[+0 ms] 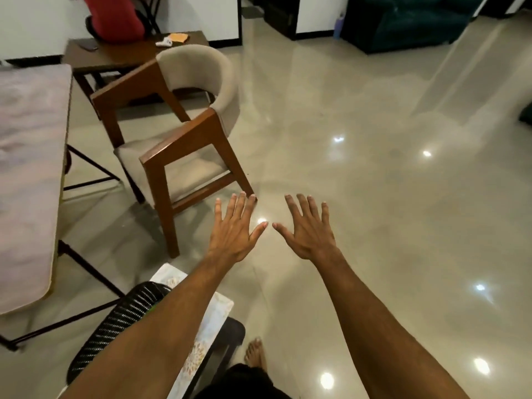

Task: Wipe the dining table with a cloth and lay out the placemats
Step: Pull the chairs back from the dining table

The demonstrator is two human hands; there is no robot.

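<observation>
Room: glossy beige tiled floor [374,197] fills most of the view, ceiling lights glinting off it.
Hands: left hand [234,231] and right hand [309,231] are both stretched out over the floor, backs up and fingers spread wide. They hold nothing, and the thumbs almost meet.
Table: the pale pink marbled dining table on black metal legs [26,168] sits well off to the left of both hands. Its long edge runs away from the person.
Mats: a pale floral-printed flat placemat [213,318] lies on the black woven chair [115,321], under and just beside the left forearm. Its long axis runs roughly along that arm, back toward the body.
Count: it may be a stack rather than one sheet, but the forearm hides too much to tell.
Nearer hand: the left, clearly, both for the mats below it and for the table beyond.
Cloth: none in view.
Obstacle: a brown wooden armchair with beige upholstery [184,156] stands between the hands and the table's far end.
Next call: turn left and draw the hands back toward the mats.
</observation>
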